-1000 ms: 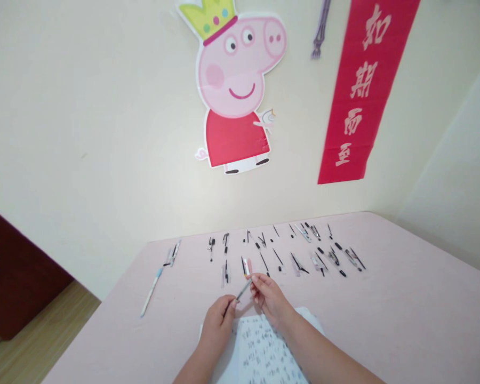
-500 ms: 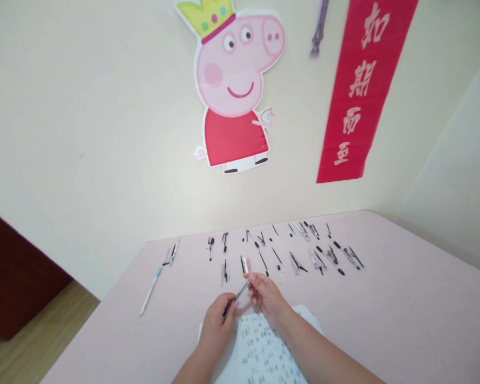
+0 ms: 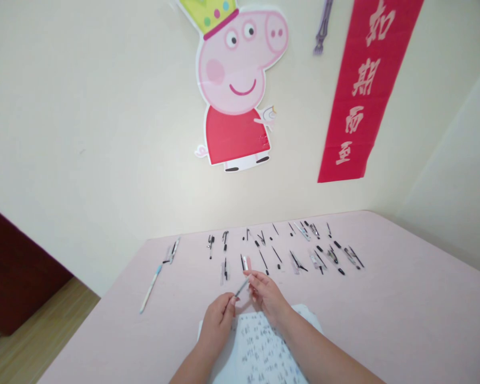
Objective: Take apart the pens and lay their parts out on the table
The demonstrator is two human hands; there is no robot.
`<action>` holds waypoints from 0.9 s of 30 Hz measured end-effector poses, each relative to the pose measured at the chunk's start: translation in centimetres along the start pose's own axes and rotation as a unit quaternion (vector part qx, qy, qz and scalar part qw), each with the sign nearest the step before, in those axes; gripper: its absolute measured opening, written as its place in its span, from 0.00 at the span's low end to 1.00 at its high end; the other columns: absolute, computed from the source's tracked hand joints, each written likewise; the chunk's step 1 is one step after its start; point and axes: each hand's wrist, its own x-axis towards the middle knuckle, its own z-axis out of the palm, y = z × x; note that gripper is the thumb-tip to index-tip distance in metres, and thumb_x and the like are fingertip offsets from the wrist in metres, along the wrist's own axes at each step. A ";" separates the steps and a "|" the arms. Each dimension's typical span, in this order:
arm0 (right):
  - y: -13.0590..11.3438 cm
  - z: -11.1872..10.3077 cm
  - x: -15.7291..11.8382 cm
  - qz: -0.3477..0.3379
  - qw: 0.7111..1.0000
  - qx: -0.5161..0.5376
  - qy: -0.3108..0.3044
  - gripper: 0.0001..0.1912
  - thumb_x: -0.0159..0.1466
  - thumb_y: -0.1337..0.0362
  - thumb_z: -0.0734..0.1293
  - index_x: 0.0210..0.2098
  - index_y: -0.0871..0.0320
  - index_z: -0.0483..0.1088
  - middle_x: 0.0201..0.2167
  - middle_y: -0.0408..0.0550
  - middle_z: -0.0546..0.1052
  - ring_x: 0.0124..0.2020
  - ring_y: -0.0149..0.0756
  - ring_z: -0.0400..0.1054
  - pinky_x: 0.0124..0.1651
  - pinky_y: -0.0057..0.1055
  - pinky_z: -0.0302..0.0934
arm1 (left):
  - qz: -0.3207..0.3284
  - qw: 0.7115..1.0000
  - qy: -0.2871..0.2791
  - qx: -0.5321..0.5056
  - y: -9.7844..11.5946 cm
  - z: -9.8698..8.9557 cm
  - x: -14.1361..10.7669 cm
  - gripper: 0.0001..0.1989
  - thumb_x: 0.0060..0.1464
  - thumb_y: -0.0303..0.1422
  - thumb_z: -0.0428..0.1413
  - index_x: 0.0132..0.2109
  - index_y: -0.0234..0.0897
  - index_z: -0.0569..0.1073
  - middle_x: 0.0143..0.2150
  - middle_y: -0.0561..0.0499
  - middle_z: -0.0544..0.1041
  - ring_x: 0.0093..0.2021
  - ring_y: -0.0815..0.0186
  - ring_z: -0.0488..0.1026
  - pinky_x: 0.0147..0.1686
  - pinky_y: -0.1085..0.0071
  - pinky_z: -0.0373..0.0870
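Note:
Between my hands is a thin, clear-grey pen (image 3: 242, 287), slanting up to the right above the paper's top edge. Its lower end is in my left hand (image 3: 219, 320), thumb and fingers closed round it. The fingertips of my right hand (image 3: 264, 294) pinch its upper end. Below my hands lies a sheet of paper (image 3: 260, 349) covered in handwriting, partly hidden by my right forearm. Just beyond my fingers are a pink and white pen piece (image 3: 247, 263) and a dark refill (image 3: 242, 262).
Rows of pen parts, refills and caps lie across the far side of the pink table (image 3: 384, 309). A blue and white pen (image 3: 150, 289) is at the left, near a small group of pen parts (image 3: 173, 250). Behind stands a wall with a pig cutout (image 3: 236, 133) and red banner (image 3: 364, 101).
The dark part that showed in my left hand is now mostly hidden by its fingers. My hands have barely moved, and the view has shifted slightly.

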 end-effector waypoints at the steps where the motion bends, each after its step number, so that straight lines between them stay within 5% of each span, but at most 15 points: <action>1: 0.1 0.0 0.0 -0.002 1.000 -0.001 -0.004 0.18 0.47 0.53 0.73 0.31 0.60 0.72 0.17 0.37 0.65 0.18 0.23 0.55 0.21 0.21 0.48 | 0.001 1.000 -0.001 0.001 0.0 0.0 0.0 0.18 0.58 0.41 0.41 0.35 0.37 0.72 0.25 0.51 0.72 0.28 0.65 0.69 0.30 0.71 0.62; 5: 0.3 -0.1 0.1 -0.013 1.000 -0.008 -0.013 0.16 0.47 0.54 0.73 0.23 0.60 0.69 0.15 0.36 0.63 0.16 0.21 0.53 0.21 0.21 0.47 | 0.002 1.000 -0.003 0.003 0.1 0.1 -0.1 0.18 0.57 0.41 0.42 0.35 0.37 0.72 0.25 0.50 0.72 0.28 0.64 0.69 0.30 0.71 0.62; 14: -0.1 0.1 0.0 0.006 1.000 0.005 -0.003 0.19 0.45 0.55 0.73 0.33 0.61 0.73 0.18 0.38 0.66 0.19 0.23 0.56 0.21 0.21 0.49 | 0.000 1.000 -0.006 -0.001 0.0 0.1 0.1 0.19 0.58 0.41 0.41 0.35 0.36 0.72 0.25 0.51 0.71 0.28 0.65 0.69 0.30 0.71 0.62; 20: 0.4 -0.1 0.3 -0.010 1.000 0.007 -0.001 0.16 0.46 0.54 0.73 0.23 0.59 0.68 0.15 0.37 0.64 0.17 0.22 0.54 0.20 0.21 0.46 | 0.003 1.000 -0.013 0.010 -0.3 0.2 0.0 0.18 0.58 0.40 0.41 0.36 0.36 0.72 0.26 0.51 0.72 0.29 0.65 0.69 0.31 0.71 0.62; 27: 0.0 0.0 0.1 0.004 1.000 0.015 0.006 0.18 0.45 0.56 0.74 0.32 0.59 0.73 0.23 0.41 0.70 0.21 0.24 0.58 0.21 0.21 0.49 | -0.001 1.000 -0.023 0.006 -0.5 0.2 0.0 0.19 0.58 0.40 0.40 0.36 0.36 0.71 0.25 0.51 0.70 0.28 0.65 0.68 0.30 0.72 0.62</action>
